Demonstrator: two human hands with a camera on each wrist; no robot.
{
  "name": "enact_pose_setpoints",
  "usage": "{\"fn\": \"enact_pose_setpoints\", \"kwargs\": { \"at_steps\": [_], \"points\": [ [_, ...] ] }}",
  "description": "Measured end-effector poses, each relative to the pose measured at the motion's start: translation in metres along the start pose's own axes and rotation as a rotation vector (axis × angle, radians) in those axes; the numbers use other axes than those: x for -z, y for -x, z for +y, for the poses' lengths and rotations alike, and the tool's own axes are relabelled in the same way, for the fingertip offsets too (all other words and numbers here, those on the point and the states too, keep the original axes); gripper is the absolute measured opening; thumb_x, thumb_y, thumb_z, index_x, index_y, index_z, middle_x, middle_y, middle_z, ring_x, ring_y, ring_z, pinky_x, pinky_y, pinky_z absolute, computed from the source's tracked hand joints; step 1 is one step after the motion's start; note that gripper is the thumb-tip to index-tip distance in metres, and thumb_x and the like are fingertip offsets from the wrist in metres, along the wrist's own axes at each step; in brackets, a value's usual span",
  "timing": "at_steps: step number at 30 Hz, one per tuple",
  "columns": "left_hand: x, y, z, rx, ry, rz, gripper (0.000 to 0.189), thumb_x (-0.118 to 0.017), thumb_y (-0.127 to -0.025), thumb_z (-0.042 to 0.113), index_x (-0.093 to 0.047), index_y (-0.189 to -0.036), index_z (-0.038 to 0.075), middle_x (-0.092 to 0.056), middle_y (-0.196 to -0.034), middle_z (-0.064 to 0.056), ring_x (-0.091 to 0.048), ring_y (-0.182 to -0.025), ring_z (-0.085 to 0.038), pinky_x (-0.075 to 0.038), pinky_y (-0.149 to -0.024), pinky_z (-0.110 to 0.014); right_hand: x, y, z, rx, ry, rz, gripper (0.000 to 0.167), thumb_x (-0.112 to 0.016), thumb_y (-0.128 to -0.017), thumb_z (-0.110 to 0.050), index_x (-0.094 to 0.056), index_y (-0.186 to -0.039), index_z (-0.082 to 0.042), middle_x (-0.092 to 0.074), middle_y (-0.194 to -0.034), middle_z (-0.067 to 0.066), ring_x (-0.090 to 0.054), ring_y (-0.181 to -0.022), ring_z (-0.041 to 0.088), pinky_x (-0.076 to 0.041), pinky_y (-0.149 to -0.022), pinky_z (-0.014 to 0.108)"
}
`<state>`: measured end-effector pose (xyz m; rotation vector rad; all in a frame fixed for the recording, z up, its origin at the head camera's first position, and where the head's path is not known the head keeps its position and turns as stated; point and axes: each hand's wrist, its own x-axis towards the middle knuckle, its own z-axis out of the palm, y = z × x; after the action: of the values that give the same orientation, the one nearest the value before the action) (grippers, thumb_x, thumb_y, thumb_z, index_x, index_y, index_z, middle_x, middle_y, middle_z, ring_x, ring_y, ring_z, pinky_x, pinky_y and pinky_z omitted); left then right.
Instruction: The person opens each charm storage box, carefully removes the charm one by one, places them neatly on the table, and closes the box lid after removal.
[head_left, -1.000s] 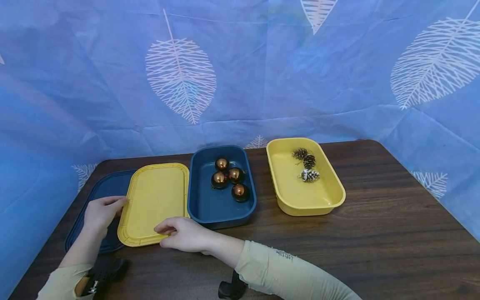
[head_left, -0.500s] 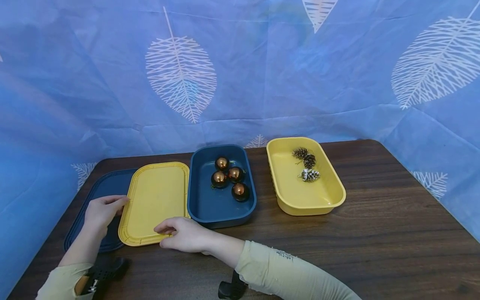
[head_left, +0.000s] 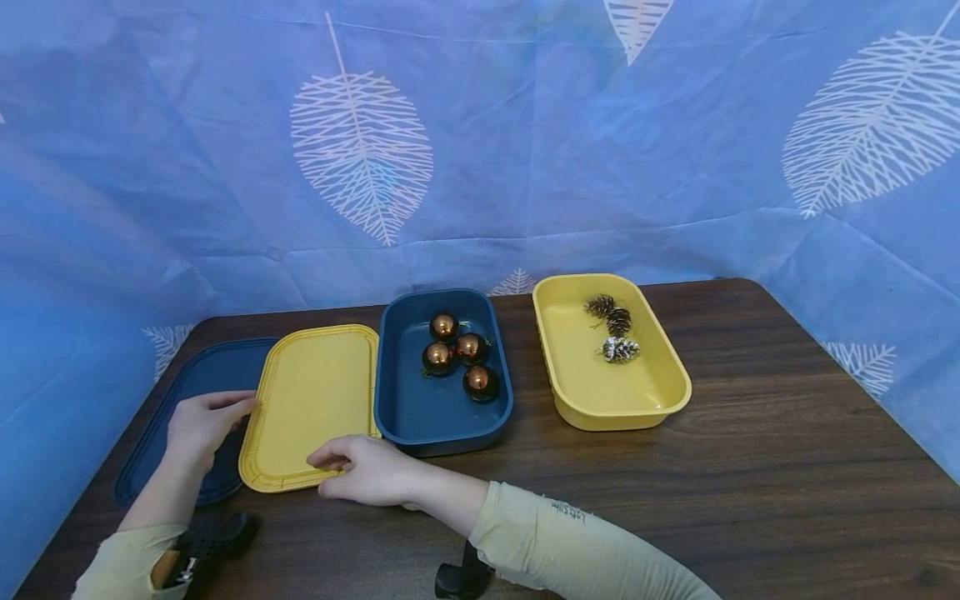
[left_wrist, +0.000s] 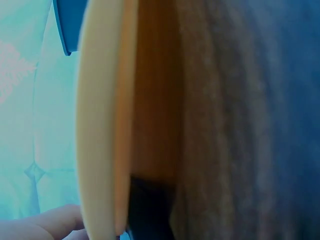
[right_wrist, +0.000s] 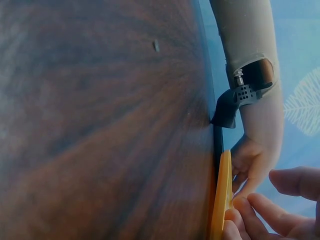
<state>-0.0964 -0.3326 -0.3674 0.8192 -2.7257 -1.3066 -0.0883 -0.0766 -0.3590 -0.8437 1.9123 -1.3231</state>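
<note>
A yellow lid lies partly over a dark blue lid at the table's left. My left hand pinches the yellow lid's left edge, above the blue lid. At the near right corner, my right hand holds the same lid with bent fingers. In the right wrist view its fingertips meet the lid's surface. The left wrist view has the lid's rim very close and blurred, with a finger against it.
Right of the lids stands a blue box with several shiny copper-brown Christmas balls inside. Farther right, a yellow box contains brown pine cones and a frosted pine cone. A blue leaf-patterned cloth backs the wooden table.
The blue lid has slid a little to the left from under the yellow lid. The yellow lid's near left corner has shifted slightly right. Both hands have barely moved.
</note>
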Motion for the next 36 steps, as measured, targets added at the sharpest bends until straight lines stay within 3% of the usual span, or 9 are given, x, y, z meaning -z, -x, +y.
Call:
{"fn": "enact_pose_setpoints", "kwargs": {
  "at_steps": [7,16,18,25,29,36],
  "points": [
    [0.003,0.001,-0.003,0.032,-0.016,0.038,0.057,-0.056,-0.096,0.038,-0.054,-0.129,-0.009,-0.044,-0.131,-0.031,-0.041,-0.116,-0.047,-0.039,-0.094,-0.060,0.000,0.000,0.001,-0.013,-0.010,-0.002,0.035,-0.063,-0.091,-0.010,-0.061,-0.125,-0.006,-0.062,-0.121,-0.001,-0.054,-0.111,0.006,-0.043,-0.088,0.020],
    [0.004,-0.001,-0.006,0.051,-0.031,0.127,0.041,-0.056,-0.095,0.007,-0.049,-0.131,-0.012,-0.052,-0.124,-0.032,-0.043,-0.120,-0.047,-0.041,-0.093,-0.057,0.000,0.001,0.000,0.008,0.067,-0.021,0.038,-0.062,-0.091,-0.010,-0.059,-0.129,-0.004,-0.060,-0.124,0.000,-0.052,-0.116,0.006,-0.040,-0.091,0.018],
    [0.005,-0.001,-0.005,0.060,-0.040,0.142,0.042,-0.057,-0.095,0.006,-0.049,-0.131,-0.012,-0.052,-0.124,-0.033,-0.043,-0.119,-0.047,-0.042,-0.092,-0.056,0.000,0.001,0.000,0.013,0.117,-0.026,0.041,-0.063,-0.090,-0.010,-0.058,-0.131,-0.005,-0.059,-0.127,-0.001,-0.050,-0.118,0.006,-0.040,-0.092,0.018],
    [0.007,0.000,-0.004,0.040,-0.123,0.158,0.043,-0.060,-0.094,0.010,-0.050,-0.130,-0.013,-0.049,-0.127,-0.034,-0.042,-0.119,-0.049,-0.046,-0.086,-0.054,-0.003,0.003,-0.005,0.038,0.476,-0.051,0.049,-0.067,-0.088,-0.011,-0.054,-0.136,-0.011,-0.052,-0.134,-0.004,-0.044,-0.123,0.004,-0.039,-0.090,0.017],
    [0.008,-0.001,-0.004,0.026,-0.166,0.158,0.044,-0.061,-0.094,0.012,-0.050,-0.128,-0.014,-0.046,-0.129,-0.036,-0.039,-0.120,-0.052,-0.043,-0.090,-0.057,-0.003,0.003,-0.007,0.024,0.535,-0.055,0.049,-0.065,-0.089,-0.009,-0.054,-0.137,-0.012,-0.051,-0.134,-0.005,-0.043,-0.123,0.004,-0.039,-0.090,0.016],
    [0.012,-0.002,-0.005,0.035,-0.190,0.143,0.047,-0.061,-0.094,0.016,-0.049,-0.130,-0.013,-0.042,-0.132,-0.038,-0.037,-0.122,-0.053,-0.041,-0.092,-0.058,-0.002,0.003,-0.007,0.020,0.521,-0.063,0.049,-0.064,-0.088,-0.007,-0.055,-0.136,-0.012,-0.052,-0.131,-0.005,-0.046,-0.116,0.002,-0.041,-0.085,0.016]
  ]
}}
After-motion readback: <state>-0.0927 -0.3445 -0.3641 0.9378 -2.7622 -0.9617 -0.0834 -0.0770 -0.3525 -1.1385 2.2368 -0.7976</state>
